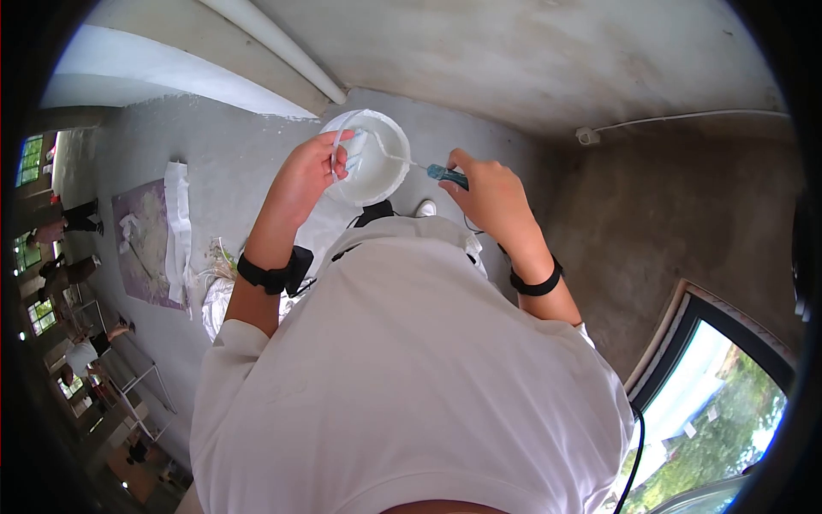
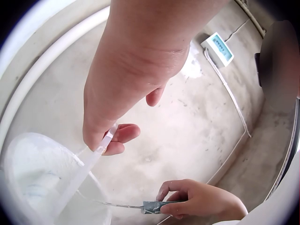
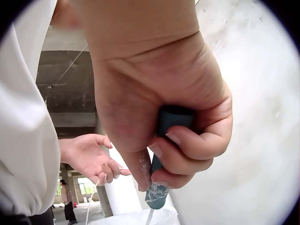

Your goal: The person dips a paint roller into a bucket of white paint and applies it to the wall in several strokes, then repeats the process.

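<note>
A white bucket (image 1: 384, 176), with white smears inside, hangs in front of the body. My left hand (image 1: 306, 178) holds its pale plastic bail handle (image 2: 86, 171), fingers hooked round the strip. To the right of the bucket, my right hand (image 1: 498, 201) grips the teal handle (image 2: 157, 206) of a hand tool. A thin metal shank (image 2: 124, 205) runs from that handle toward the bucket's mouth. White residue coats the front of the teal handle in the right wrist view. The tool's far end is lost against the white bucket, so I cannot tell its kind.
A bare plastered wall (image 1: 548, 60) rises ahead, with a small white box (image 1: 587, 136) and cable on it. A white pipe (image 1: 282, 47) runs along the upper left. At left lie a purplish mat (image 1: 141, 240) and a white strip (image 1: 177, 227). People stand farther left; a window (image 1: 711, 403) is at right.
</note>
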The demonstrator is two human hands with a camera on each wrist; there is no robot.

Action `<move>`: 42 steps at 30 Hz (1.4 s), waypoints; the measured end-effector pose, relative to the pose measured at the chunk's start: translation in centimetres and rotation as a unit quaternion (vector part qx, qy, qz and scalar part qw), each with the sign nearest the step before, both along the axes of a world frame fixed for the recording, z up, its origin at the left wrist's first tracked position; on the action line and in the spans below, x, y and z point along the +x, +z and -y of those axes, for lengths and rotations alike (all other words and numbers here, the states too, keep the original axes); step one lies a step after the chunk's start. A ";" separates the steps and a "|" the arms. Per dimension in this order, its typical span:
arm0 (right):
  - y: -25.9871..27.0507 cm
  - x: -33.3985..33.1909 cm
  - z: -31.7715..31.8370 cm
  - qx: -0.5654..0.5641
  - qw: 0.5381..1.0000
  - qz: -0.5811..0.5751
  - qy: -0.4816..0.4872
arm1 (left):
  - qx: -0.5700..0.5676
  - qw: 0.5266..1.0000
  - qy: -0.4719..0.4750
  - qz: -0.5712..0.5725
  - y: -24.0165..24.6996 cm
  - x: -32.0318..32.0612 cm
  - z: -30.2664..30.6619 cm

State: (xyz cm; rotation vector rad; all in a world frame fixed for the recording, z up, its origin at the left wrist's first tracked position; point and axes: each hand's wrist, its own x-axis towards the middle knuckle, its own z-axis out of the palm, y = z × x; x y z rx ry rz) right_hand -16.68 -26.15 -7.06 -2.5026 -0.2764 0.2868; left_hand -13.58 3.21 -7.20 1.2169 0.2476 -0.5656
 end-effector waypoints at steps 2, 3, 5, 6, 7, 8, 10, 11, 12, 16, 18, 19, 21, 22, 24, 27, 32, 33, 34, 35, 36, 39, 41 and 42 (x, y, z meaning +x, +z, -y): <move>-0.3 -0.2 0.4 -0.003 1.000 -0.003 -0.005 | 0.000 1.000 -0.003 0.000 0.5 0.0 0.1; -0.5 -0.2 0.6 -0.005 1.000 -0.002 -0.006 | 0.002 1.000 -0.003 0.004 0.6 0.1 0.2; -0.8 -0.5 0.9 0.007 1.000 0.009 -0.013 | 0.003 1.000 -0.003 0.007 0.7 0.2 0.3; -0.8 -0.7 1.0 0.020 0.999 0.020 -0.017 | 0.005 1.000 0.000 0.010 0.7 0.1 0.3; -0.8 -0.8 1.1 0.020 0.999 0.019 -0.020 | 0.005 1.000 -0.003 0.008 0.7 0.1 0.4; -0.7 -0.8 1.1 0.019 0.999 0.006 -0.027 | 0.006 1.000 0.000 0.005 0.9 0.2 0.5; -0.8 -0.8 1.2 0.019 0.999 -0.007 -0.034 | 0.008 1.000 0.003 0.003 0.9 0.2 0.6; -0.9 -0.9 1.2 0.021 0.999 -0.005 -0.035 | 0.009 1.000 0.000 0.004 0.9 0.3 0.5; -1.0 -0.9 1.2 0.023 0.999 -0.003 -0.036 | 0.010 1.000 -0.003 0.006 0.9 0.3 0.5; -1.6 -1.0 1.4 0.050 0.998 -0.010 -0.039 | 0.008 1.000 -0.017 0.013 0.9 0.6 0.5; -1.6 -1.1 1.5 0.061 0.998 0.008 -0.030 | 0.010 1.000 -0.003 0.007 1.3 0.5 0.8; -1.8 -1.1 1.6 0.061 0.998 0.007 -0.031 | 0.009 1.000 -0.005 0.007 1.2 0.5 0.8; -2.2 -0.7 1.7 0.057 0.998 -0.008 -0.022 | -0.011 1.000 -0.003 0.008 1.0 0.5 0.5; -2.2 -0.8 1.7 0.057 0.998 -0.008 -0.024 | -0.012 1.000 -0.004 0.007 0.8 0.4 0.4; -2.1 -0.6 1.6 0.058 0.998 0.008 -0.020 | -0.012 1.000 -0.009 0.007 0.7 0.4 0.3; -2.1 -0.8 2.1 0.094 0.995 -0.009 -0.025 | -0.011 1.000 0.002 0.000 1.1 0.3 0.4; -2.6 -0.9 2.4 0.089 0.996 -0.005 -0.029 | -0.015 1.000 -0.004 0.005 1.1 0.4 0.4; -2.7 -1.0 2.5 0.086 0.996 0.003 -0.026 | -0.013 1.000 -0.003 0.002 1.1 0.4 0.5; -2.7 -1.0 2.5 0.086 0.996 0.002 -0.027 | -0.012 1.000 -0.005 0.001 1.2 0.3 0.5; -2.7 -1.1 2.7 0.095 0.995 -0.016 -0.032 | -0.011 1.000 -0.004 0.002 1.2 0.3 0.5; -2.6 -1.1 2.8 0.103 0.993 -0.032 -0.038 | -0.011 1.000 -0.005 0.004 1.2 0.4 0.5; -2.9 -1.1 2.6 0.086 0.996 -0.012 -0.031 | -0.036 0.999 -0.009 0.002 0.9 0.3 -0.1; -2.7 -1.1 2.5 0.079 0.996 -0.004 -0.029 | -0.032 0.999 -0.008 0.005 0.8 0.4 0.0; -2.7 -1.3 2.5 0.072 0.997 0.002 -0.028 | -0.028 1.000 -0.007 0.007 0.7 0.3 0.1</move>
